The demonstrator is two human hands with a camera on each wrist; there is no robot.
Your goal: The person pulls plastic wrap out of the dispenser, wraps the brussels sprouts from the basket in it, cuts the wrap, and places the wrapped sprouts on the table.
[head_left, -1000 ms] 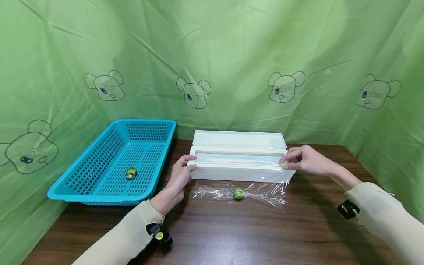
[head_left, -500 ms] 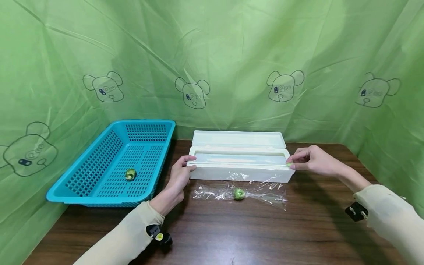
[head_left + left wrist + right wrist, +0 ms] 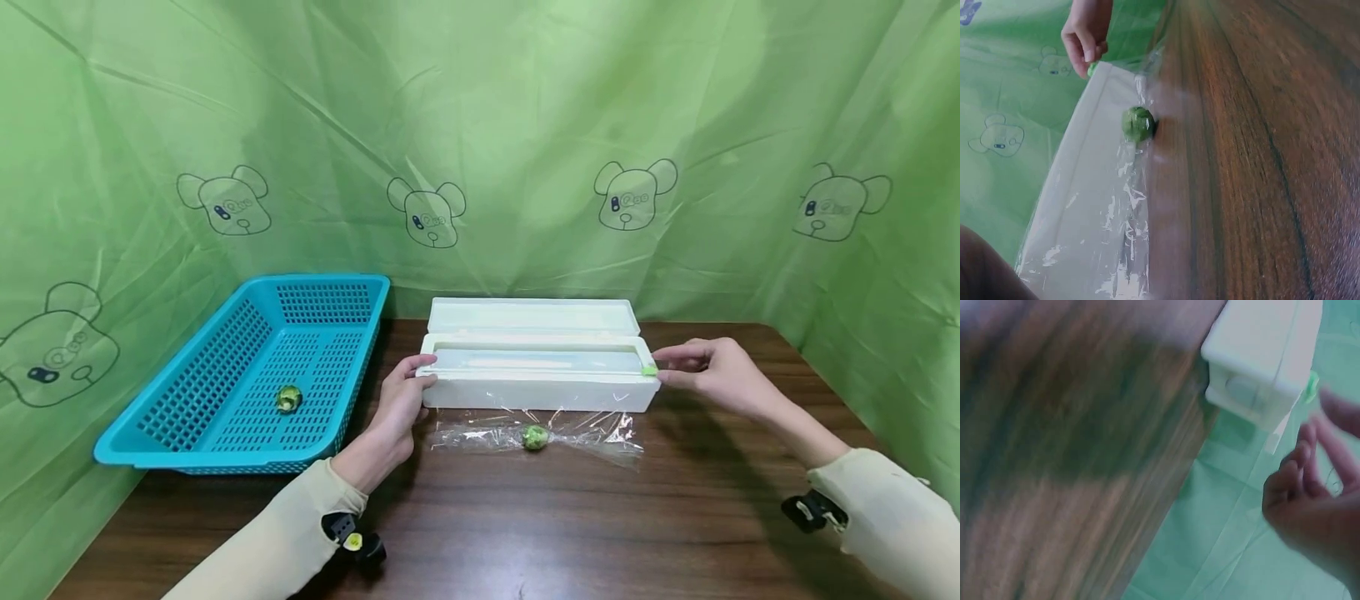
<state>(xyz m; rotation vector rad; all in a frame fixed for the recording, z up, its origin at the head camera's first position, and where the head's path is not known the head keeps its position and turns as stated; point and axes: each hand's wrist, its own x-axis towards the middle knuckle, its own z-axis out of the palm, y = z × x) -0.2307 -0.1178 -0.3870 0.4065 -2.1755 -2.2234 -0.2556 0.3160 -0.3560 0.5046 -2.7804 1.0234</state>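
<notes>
A white cling film dispenser (image 3: pixel 540 395) stands on the table, its lid (image 3: pixel 532 317) tipped up at the back. My left hand (image 3: pixel 392 412) grips its left end, thumb on the front. At the right end my right hand (image 3: pixel 723 379) has its fingertips just beside the green slide cutter (image 3: pixel 649 371); the right wrist view shows a gap between fingers and cutter. In front of the dispenser, clear cling film (image 3: pixel 480 436) lies crumpled around a Brussels sprout (image 3: pixel 535 437). The left wrist view shows this wrapped sprout (image 3: pixel 1138 124) close against the dispenser's front.
On the left sits a blue perforated basket (image 3: pixel 217 459) with one Brussels sprout (image 3: pixel 288 398) inside. Brown wooden table (image 3: pixel 525 533) extends toward me. A green curtain (image 3: pixel 510 100) with bear drawings hangs behind and at both sides.
My right hand has moved right along the dispenser's top with the slide cutter to its right end, then let go of it. The film's right part has dropped. My left hand keeps its grip.
</notes>
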